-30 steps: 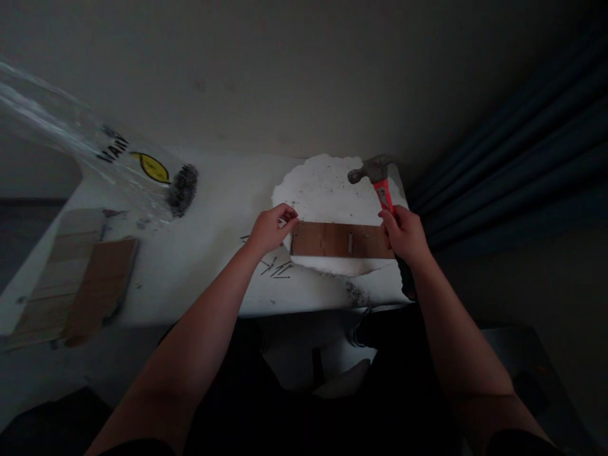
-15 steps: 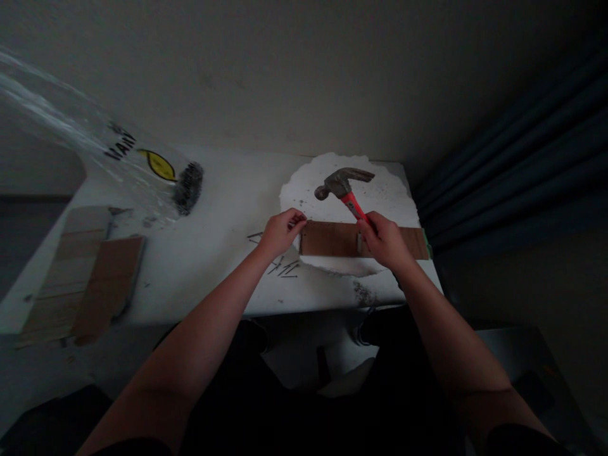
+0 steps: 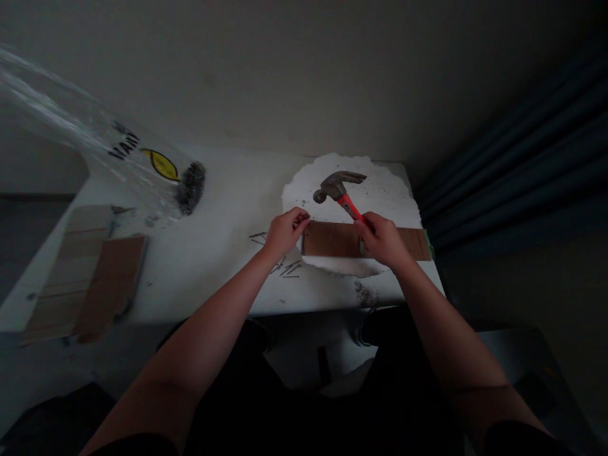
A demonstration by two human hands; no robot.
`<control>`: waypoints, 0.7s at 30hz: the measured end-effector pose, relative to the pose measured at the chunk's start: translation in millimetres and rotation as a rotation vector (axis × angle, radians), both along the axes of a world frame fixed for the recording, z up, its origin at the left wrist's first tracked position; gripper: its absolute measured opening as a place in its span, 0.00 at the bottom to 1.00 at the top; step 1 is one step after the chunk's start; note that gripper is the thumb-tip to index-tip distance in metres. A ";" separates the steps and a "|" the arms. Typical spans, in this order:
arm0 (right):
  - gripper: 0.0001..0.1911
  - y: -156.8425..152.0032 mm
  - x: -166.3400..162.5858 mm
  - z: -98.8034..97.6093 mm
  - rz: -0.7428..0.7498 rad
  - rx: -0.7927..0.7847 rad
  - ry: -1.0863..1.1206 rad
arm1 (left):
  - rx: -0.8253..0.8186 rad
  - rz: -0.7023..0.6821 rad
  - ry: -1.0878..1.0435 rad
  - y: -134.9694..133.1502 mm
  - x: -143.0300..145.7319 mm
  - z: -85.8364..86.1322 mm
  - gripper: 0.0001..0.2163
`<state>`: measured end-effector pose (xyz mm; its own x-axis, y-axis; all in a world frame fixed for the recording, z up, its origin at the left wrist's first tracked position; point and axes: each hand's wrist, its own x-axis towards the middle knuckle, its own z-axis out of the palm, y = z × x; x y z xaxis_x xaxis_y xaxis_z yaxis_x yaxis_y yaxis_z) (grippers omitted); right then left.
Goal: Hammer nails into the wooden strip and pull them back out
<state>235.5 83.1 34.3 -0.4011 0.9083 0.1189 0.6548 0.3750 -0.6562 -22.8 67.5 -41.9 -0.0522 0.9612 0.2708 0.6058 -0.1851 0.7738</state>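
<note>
Over the right end of the table (image 3: pixel 228 190), my right hand (image 3: pixel 382 237) is wrapped round the handle of a claw hammer (image 3: pixel 350 206), its head hanging above a ragged white slab (image 3: pixel 384 190). A brown board (image 3: pixel 331 239) lies across the near part of that slab. My left hand (image 3: pixel 284 231), apart from the right, is at the board's far left corner, thumb and fingers drawn close; whether they pinch a nail, I cannot tell. Loose nails (image 3: pixel 291 277) lie just beside my left wrist.

To strike well here, I'd start with light taps, fingertips clear of the hammer's face, and grip further down the handle for fuller blows. So near the edge, the wood might split.

On my left, a clear plastic bag (image 3: pixel 95 120) carries black lettering (image 3: pixel 124 145), perhaps "NARY", beside a yellow emblem (image 3: pixel 163 164). The mark on the hammer's red neck is too small to read.
</note>
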 end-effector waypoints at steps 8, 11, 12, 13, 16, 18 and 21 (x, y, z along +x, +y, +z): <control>0.15 0.0 1.9 -1.6 0.017 0.018 -0.012 | 0.007 -0.011 0.053 0.3 -1.2 0.4 0.06; 0.15 -0.4 2.0 -0.8 0.019 0.029 -0.008 | 0.004 -0.011 0.069 0.0 -1.1 1.6 0.06; 0.15 -0.5 2.0 -0.6 0.021 0.029 -0.009 | 0.002 -0.010 0.075 -0.1 -1.0 1.8 0.06; 0.15 -0.4 2.0 -0.5 0.021 0.028 -0.010 | 0.002 -0.009 0.083 -0.1 -1.0 2.0 0.06; 0.15 0.1 2.1 -0.9 0.019 0.027 -0.013 | 0.014 -0.017 0.110 -0.2 -1.1 1.8 0.06; 0.15 0.5 2.1 -1.5 0.018 0.028 -0.017 | 0.024 -0.027 0.124 -0.4 -1.1 1.6 0.06; 0.15 0.6 1.8 -2.5 0.020 0.021 -0.021 | 0.028 -0.032 0.139 -0.6 -1.1 2.0 0.06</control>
<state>237.3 83.7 31.8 -0.4218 0.8974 0.1291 0.6608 0.4018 -0.6340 -23.9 66.8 -39.9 0.0186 0.9538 0.2999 0.7004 -0.2265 0.6769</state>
